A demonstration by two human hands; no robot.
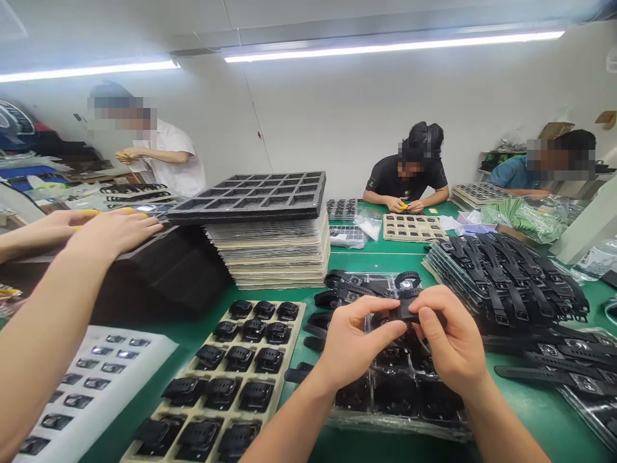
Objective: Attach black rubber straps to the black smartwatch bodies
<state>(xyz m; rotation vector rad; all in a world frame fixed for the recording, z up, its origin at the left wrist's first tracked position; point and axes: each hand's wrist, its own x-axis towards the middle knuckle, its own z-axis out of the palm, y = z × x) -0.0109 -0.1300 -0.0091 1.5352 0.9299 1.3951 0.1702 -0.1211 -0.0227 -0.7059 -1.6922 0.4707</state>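
My left hand [359, 344] and my right hand [450, 337] pinch a black smartwatch [409, 311] between thumbs and fingers. Its strap and part of its case are hidden by my fingers. Below both hands lies a clear plastic tray [400, 421] with black watches in its compartments. Several strapped watches [347, 283] are heaped over its far left side. To the left, a beige tray [283, 376] carries rows of black watches with their straps folded over.
A co-worker's hands [116, 235] rest on dark foam blocks [178, 270] at left. A white sheet [120, 392] holds small watch faces. Behind stands a tall tray stack [274, 257] topped by a black foam tray [245, 212]. More strapped watches [511, 276] cover trays at right. Co-workers sit beyond.
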